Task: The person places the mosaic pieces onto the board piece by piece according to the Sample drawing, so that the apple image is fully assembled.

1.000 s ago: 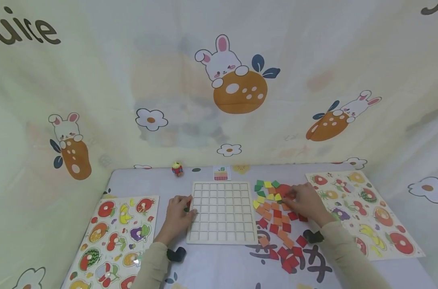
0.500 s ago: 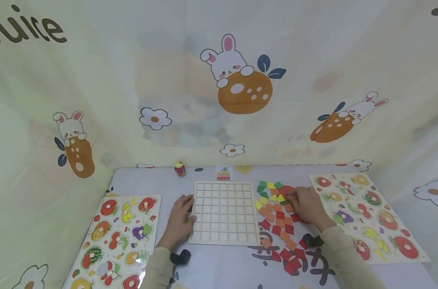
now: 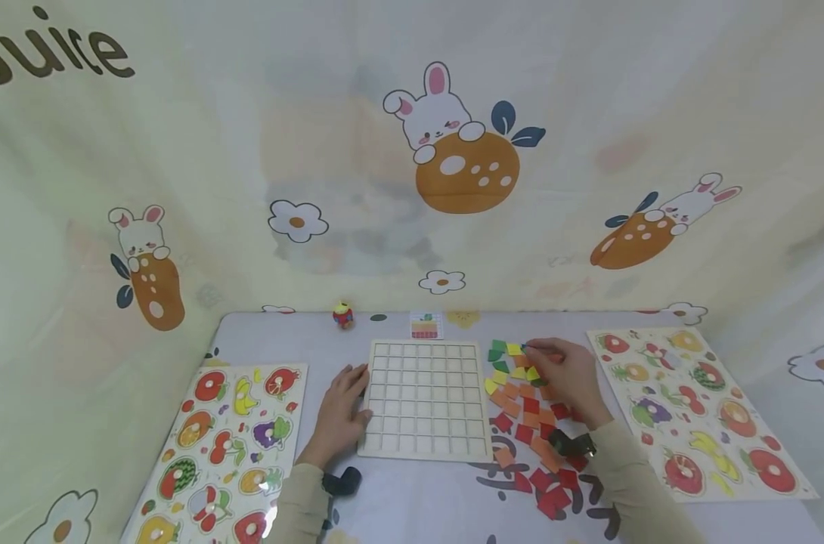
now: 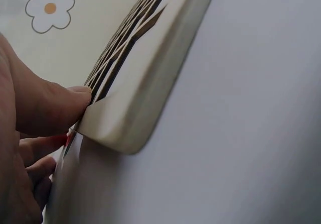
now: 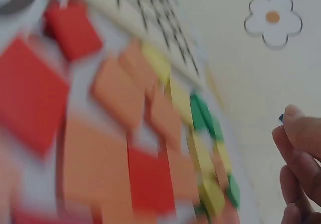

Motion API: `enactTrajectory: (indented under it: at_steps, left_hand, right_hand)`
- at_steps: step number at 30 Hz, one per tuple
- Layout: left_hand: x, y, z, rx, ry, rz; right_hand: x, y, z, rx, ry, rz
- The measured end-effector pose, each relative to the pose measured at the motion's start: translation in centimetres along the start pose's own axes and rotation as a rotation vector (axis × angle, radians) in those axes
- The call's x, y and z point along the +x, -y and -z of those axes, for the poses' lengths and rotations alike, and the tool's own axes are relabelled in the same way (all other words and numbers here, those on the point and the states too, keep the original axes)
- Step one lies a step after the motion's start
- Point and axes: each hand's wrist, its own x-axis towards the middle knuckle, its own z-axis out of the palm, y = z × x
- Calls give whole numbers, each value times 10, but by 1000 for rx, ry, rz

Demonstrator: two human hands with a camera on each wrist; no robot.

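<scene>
My left hand [image 3: 340, 414] rests at the left edge of a pale wooden grid board [image 3: 425, 400]. In the left wrist view the thumb [image 4: 62, 108] touches the rim of the board, while the other fingers lie lower beside it. My right hand [image 3: 574, 376] is over the far right of a spread of small square tiles [image 3: 531, 406]. Between its thumb and index finger it pinches a small piece [image 5: 282, 117]; only a blue tip shows, the rest is hidden by the fingers. Red, orange, yellow and green tiles lie loose between the board and this hand.
Fruit puzzle boards flank the work area, one at left [image 3: 215, 453] and one at right [image 3: 701, 412]. A small picture card [image 3: 425, 326] lies behind the grid board, and a toy figure [image 3: 342, 315] stands at the back left. A printed curtain [image 3: 357, 151] hangs behind the table.
My right hand has moved up and away from the middle of the tiles, toward the back of the table, and now pinches a small piece. The left hand stays at the board's edge.
</scene>
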Motion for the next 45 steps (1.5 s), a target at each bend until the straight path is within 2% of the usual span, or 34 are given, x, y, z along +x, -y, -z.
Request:
enactTrajectory:
  at_steps: [3, 8, 11, 16, 21, 27, 35, 45]
  left_hand:
    - [0, -1, 1, -1, 15, 6]
    - [-1, 0, 2, -4, 10, 11]
    - [-1, -1, 2, -7, 1, 6]
    - [-1, -1, 1, -2, -11, -12]
    - [-1, -3, 2, -2, -22, -13]
    - [-1, -4, 2, -6, -13, 18]
    - [-2, -6, 2, -15, -11, 29]
    - [-2, -3, 1, -2, -13, 34]
  right_hand:
    - [0, 14, -13, 94, -8, -4]
    - [-2, 39, -40, 140, -41, 5]
    - [-4, 52, -59, 199, -13, -24]
    - [-3, 72, -89, 233, 26, -64]
    - [2, 87, -115, 207, 24, -35]
    - [7, 95, -139, 167, 21, -7]
    - [8, 104, -159, 125, 43, 99]
    - [12, 111, -170, 35, 36, 78]
